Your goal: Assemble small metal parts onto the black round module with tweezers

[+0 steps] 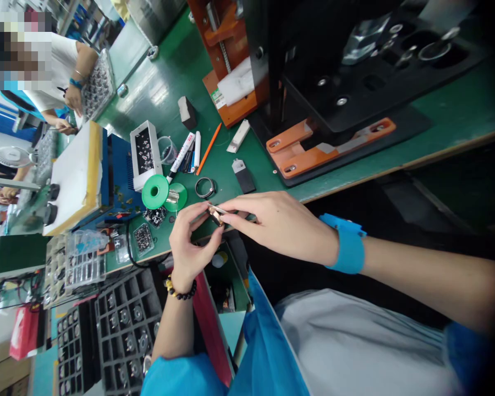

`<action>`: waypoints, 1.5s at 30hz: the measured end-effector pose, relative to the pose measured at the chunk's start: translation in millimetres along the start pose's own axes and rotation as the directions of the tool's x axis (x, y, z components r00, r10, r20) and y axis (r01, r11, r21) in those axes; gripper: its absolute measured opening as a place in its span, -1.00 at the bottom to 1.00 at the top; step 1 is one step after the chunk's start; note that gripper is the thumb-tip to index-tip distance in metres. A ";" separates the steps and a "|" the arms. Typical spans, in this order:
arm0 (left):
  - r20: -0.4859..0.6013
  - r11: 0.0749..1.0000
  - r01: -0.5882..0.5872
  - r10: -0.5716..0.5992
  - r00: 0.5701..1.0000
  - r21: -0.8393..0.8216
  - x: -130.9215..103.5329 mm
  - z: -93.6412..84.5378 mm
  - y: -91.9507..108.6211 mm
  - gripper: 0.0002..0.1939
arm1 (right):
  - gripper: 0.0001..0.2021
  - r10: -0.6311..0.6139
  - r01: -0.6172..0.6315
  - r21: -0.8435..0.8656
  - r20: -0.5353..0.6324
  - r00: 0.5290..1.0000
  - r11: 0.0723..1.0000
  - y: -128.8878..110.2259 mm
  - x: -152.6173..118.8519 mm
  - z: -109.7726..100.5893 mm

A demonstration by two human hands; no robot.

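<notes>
Near the frame's centre, the left hand (190,240) and right hand (274,226) pinch a small gold-toned part (216,216) (probably light, stiff and slippery), likely best held by its edges.

Both hands (276,226) grip a small metallic part (216,215) near a green spool (162,190).

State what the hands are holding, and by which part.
A small gold-and-dark metal part, pinched at its edges by the left hand and right hand; its exact kind is unclear.
</notes>
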State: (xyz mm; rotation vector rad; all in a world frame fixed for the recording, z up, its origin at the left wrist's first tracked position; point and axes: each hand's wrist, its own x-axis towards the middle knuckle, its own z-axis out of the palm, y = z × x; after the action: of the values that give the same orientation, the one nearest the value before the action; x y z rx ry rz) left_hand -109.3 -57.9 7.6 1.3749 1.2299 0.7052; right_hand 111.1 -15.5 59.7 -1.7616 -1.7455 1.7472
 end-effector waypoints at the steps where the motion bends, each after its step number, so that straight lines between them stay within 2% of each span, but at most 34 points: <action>1: -0.001 1.000 0.001 -0.001 1.000 0.001 0.0 0.0 0.0 -0.33 | -0.70 -0.007 0.007 0.000 -0.002 1.000 1.000 0.3 0.2 0.3; 10: -0.049 0.994 -0.036 0.042 0.998 0.105 2.8 4.2 1.9 -0.41 | -0.69 -0.027 0.027 -0.004 -0.009 1.000 1.000 1.3 -0.7 0.7; 16: -0.108 0.994 -0.010 0.022 0.994 0.112 1.5 4.6 0.7 -0.44 | -0.75 -0.025 0.025 0.019 -0.021 0.999 0.999 2.1 0.0 0.3; 21: -0.132 0.997 0.075 -0.072 0.989 0.019 -0.7 4.9 1.7 -0.52 | -0.78 -0.016 0.017 0.044 -0.007 1.000 0.999 4.5 0.3 1.6; 25: -0.117 0.995 0.090 -0.086 0.989 0.034 1.1 6.7 4.9 -0.75 | -0.81 -0.073 0.077 0.058 -0.071 0.995 0.995 8.4 3.5 6.4; 27: -0.150 0.993 0.114 -0.111 0.982 0.008 2.1 7.6 4.7 -0.80 | -0.80 -0.094 0.103 0.087 -0.093 0.991 0.991 6.3 2.2 6.1; 29: -0.195 0.988 0.124 -0.140 0.971 -0.091 2.0 8.3 3.7 -0.81 | -0.78 -0.130 0.142 0.111 -0.111 0.985 0.984 1.1 -5.2 0.6; 30: -0.217 0.981 0.118 -0.151 0.965 -0.156 1.4 8.6 3.3 -0.82 | -0.78 -0.170 0.182 0.091 -0.128 0.977 0.979 -1.6 -11.8 -4.6; 32: -0.239 0.954 0.115 -0.184 0.953 -0.278 -0.9 9.9 3.4 -0.83 | -0.78 -0.285 0.280 -0.054 -0.187 0.940 0.958 -3.3 -30.1 -20.6; 34: -0.252 0.927 0.111 -0.211 0.944 -0.359 -3.9 12.9 5.1 -0.83 | -0.78 -0.355 0.281 -0.267 -0.290 0.889 0.922 3.9 -51.0 -43.2; 35: -0.260 0.916 0.104 -0.216 0.941 -0.387 -5.1 15.2 6.4 -0.83 | -0.76 -0.343 0.224 -0.340 -0.348 0.872 0.913 11.3 -60.2 -56.5; 36: -0.265 0.909 0.094 -0.216 0.940 -0.407 -5.7 17.9 8.0 -0.83 | -0.77 -0.276 0.107 -0.367 -0.449 0.850 0.924 20.8 -67.5 -70.7; 38: -0.271 0.897 0.076 -0.211 0.939 -0.436 -4.6 23.8 11.5 -0.82 | -0.72 -0.154 -0.132 -0.365 -0.655 0.740 0.922 43.3 -74.6 -99.8; 39: -0.268 0.887 0.074 -0.216 0.939 -0.457 -2.7 26.4 13.1 -0.82 | -0.66 -0.151 -0.148 -0.335 -0.719 0.678 0.931 55.1 -74.1 -113.7; 41: -0.239 0.846 0.085 -0.243 0.940 -0.526 2.9 30.2 15.7 -0.78 | -0.62 -0.211 -0.187 -0.391 -0.772 0.599 0.901 77.5 -67.0 -137.7; 42: -0.221 0.816 0.084 -0.252 0.942 -0.572 6.1 31.1 16.6 -0.76 | -0.60 -0.224 -0.210 -0.423 -0.765 0.604 0.882 88.0 -61.5 -147.2; 43: -0.197 0.787 0.086 -0.257 0.946 -0.611 9.2 31.3 17.2 -0.75 | -0.57 -0.208 -0.248 -0.447 -0.749 0.629 0.860 97.9 -55.5 -154.9; 45: -0.153 0.742 0.097 -0.262 0.953 -0.663 13.9 30.2 17.4 -0.73 | -0.53 -0.233 -0.258 -0.550 -0.667 0.708 0.794 116.0 -44.1 -165.0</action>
State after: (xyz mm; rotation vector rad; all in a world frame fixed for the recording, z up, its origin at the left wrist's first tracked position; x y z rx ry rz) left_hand -72.9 -52.4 14.5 0.5872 1.1234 1.0591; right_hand 315.6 12.3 57.4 -2.2299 -1.9710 0.2781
